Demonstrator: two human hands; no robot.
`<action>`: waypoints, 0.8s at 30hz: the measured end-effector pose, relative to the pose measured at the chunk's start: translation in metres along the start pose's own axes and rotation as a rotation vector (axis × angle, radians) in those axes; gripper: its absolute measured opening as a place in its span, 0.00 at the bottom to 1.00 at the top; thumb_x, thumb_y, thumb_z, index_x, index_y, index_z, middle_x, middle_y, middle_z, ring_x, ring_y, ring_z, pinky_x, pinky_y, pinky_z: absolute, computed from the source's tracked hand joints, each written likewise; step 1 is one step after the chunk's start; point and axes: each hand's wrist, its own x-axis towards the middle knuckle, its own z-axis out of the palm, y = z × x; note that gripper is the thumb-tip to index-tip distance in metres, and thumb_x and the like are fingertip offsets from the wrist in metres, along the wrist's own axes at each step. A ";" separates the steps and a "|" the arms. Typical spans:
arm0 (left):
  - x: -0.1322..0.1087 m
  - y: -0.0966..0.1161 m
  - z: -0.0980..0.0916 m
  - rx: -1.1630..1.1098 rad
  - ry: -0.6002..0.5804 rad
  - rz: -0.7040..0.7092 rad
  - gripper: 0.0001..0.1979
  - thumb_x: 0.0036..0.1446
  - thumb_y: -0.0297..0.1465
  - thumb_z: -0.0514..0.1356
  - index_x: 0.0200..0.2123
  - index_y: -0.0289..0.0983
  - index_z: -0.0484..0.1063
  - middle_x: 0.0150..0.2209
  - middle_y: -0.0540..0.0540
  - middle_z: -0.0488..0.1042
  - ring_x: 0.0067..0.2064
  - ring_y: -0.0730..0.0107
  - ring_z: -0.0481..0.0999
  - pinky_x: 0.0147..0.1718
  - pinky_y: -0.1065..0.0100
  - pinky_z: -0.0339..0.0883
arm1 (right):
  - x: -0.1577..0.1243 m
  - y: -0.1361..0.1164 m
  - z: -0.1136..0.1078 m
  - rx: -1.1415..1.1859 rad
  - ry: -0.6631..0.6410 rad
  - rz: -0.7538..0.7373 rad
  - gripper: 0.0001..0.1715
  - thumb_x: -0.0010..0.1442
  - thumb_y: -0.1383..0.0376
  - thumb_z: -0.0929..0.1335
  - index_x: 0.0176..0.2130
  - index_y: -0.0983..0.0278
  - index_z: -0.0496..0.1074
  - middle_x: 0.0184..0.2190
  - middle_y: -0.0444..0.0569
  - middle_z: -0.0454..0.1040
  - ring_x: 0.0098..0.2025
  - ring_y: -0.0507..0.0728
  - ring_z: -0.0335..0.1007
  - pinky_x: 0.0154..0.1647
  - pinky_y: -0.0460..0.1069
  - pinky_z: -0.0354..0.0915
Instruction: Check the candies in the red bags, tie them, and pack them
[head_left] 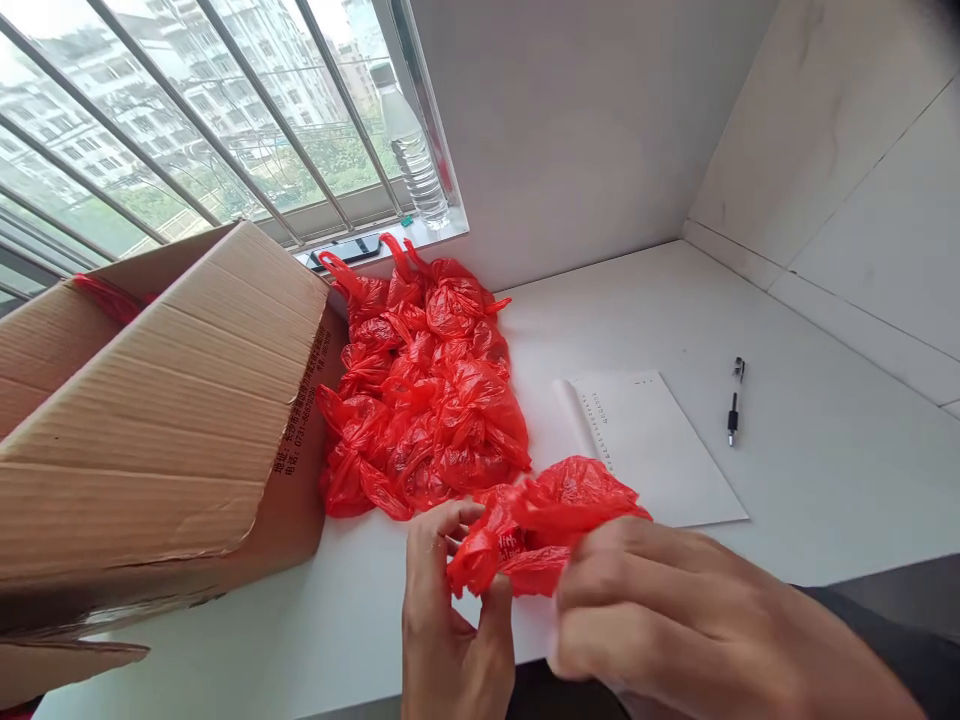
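A crinkled red plastic bag (581, 487) is between my hands at the table's front edge, its mouth partly spread. White printed letters show inside it, though what it contains I cannot make out. My left hand (454, 620) grips the bag's left side, thumb below and fingers above. On the right, the curled fingers of my right hand (667, 610) pinch the bag's other side; they are slightly blurred. Just beyond lies a heap of knotted red plastic bags (427, 390), packed close together on the white table (360, 610).
A large open cardboard box (172, 400) with red plastic inside stands at left. An open notebook (667, 450) and a black pen (735, 400) lie to the right. On the sill are a clear water bottle (412, 150) and a dark phone (349, 250), beside the barred window.
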 end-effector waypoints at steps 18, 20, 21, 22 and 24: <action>-0.005 -0.015 -0.003 0.070 -0.270 -0.074 0.14 0.62 0.34 0.60 0.52 0.43 0.68 0.48 0.44 0.73 0.44 0.60 0.72 0.46 0.61 0.67 | 0.031 0.028 0.018 -0.523 -0.442 0.463 0.43 0.62 0.76 0.62 0.71 0.62 0.46 0.28 0.47 0.77 0.24 0.61 0.74 0.22 0.50 0.57; -0.003 -0.018 -0.007 -0.047 -0.326 -0.184 0.09 0.64 0.37 0.59 0.47 0.42 0.71 0.42 0.46 0.74 0.38 0.65 0.72 0.41 0.65 0.67 | 0.032 0.026 0.018 -0.527 -0.385 0.436 0.32 0.63 0.74 0.62 0.65 0.60 0.59 0.29 0.48 0.77 0.25 0.62 0.75 0.22 0.50 0.60; -0.002 -0.018 -0.008 -0.118 -0.327 -0.231 0.08 0.64 0.38 0.59 0.43 0.42 0.72 0.39 0.48 0.74 0.36 0.66 0.71 0.39 0.67 0.67 | 0.033 0.026 0.020 -0.536 -0.370 0.410 0.25 0.63 0.74 0.62 0.58 0.61 0.65 0.28 0.48 0.76 0.26 0.62 0.75 0.23 0.50 0.60; -0.002 -0.018 -0.008 -0.191 -0.294 -0.262 0.07 0.63 0.38 0.61 0.40 0.41 0.73 0.37 0.48 0.74 0.35 0.67 0.71 0.37 0.68 0.67 | 0.034 0.025 0.023 -0.544 -0.373 0.379 0.18 0.62 0.75 0.63 0.50 0.61 0.69 0.27 0.48 0.75 0.26 0.61 0.75 0.23 0.50 0.61; -0.003 -0.015 -0.007 -0.343 -0.132 -0.293 0.08 0.58 0.37 0.66 0.36 0.39 0.75 0.35 0.48 0.74 0.35 0.67 0.73 0.36 0.68 0.68 | 0.039 0.026 0.033 -0.549 -0.419 0.321 0.14 0.58 0.78 0.65 0.40 0.62 0.71 0.25 0.47 0.74 0.25 0.60 0.74 0.23 0.49 0.60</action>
